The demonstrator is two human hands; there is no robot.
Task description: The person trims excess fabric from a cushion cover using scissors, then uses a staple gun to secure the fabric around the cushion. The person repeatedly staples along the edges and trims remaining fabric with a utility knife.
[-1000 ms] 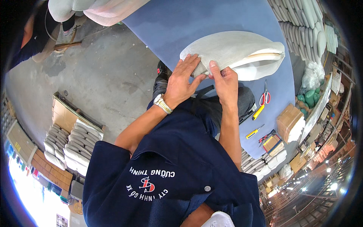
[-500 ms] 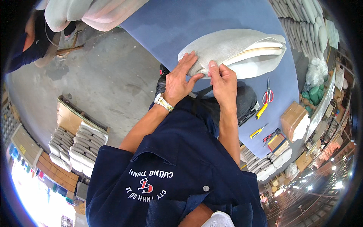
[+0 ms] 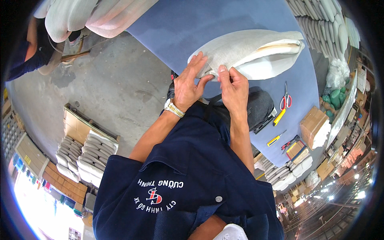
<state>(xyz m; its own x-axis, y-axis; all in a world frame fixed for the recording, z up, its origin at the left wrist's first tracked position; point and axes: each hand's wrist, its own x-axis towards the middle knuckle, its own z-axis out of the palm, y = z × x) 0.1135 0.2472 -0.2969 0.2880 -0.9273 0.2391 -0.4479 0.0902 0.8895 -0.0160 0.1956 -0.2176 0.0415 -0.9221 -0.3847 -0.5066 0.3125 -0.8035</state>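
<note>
A pale grey seat cushion point(image 3: 236, 48) lies in front of me on the blue-grey table, its long opening facing up toward the right. A yellowish strip, perhaps a zipper, and a white inside show in that opening. At the cushion's near left end, my left hand point(image 3: 189, 82) rests its fingers on the cover, with the thumb curled at the edge, holding it. Beside it, my right hand point(image 3: 234, 86) pinches the cover's near edge between thumb and bent fingers. The bit of fabric between the two thumbs is too small to make out.
On the table point(image 3: 176, 32) to the right lie red-handled scissors point(image 3: 286, 102), a yellow cutter point(image 3: 279, 117), a yellow screwdriver point(image 3: 276, 138) and a cardboard box point(image 3: 313, 122). Stacked cushions point(image 3: 322, 32) stand at far right, others point(image 3: 94, 154) at lower left. A person point(image 3: 36, 52) is at upper left.
Both hands keep their hold at the near left end. The cushion's right end has shifted slightly, and its opening looks a little narrower. The view has moved slightly.
</note>
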